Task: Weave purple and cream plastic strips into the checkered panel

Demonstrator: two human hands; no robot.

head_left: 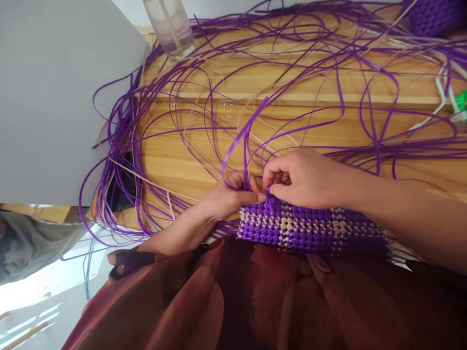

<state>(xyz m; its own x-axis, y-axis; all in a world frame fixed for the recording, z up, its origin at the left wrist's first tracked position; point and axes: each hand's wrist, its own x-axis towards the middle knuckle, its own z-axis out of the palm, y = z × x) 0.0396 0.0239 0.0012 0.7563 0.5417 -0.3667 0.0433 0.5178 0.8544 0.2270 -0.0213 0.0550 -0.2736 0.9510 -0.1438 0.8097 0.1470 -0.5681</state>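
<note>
A woven panel (310,226) of purple and cream plastic strips lies at the table's near edge, against my clothing. My left hand (239,194) pinches at its upper left edge, thumb on the weave and purple strips rising between the fingers. Just to the right, my right hand (292,177) has thumb and forefinger closed on a small purple strip loop (269,190) at the same edge. A wide purple strip (242,133) arches up from between the hands. Fingertips of the left hand are partly hidden behind the strips.
Long loose purple and cream strips (124,121) sprawl over the wooden table (175,158). A clear bottle (171,29) of liquid stands at the back left, beside a grey panel (65,97). At the far right are a purple woven piece (436,17), a white cord (440,92) and a green object (461,101).
</note>
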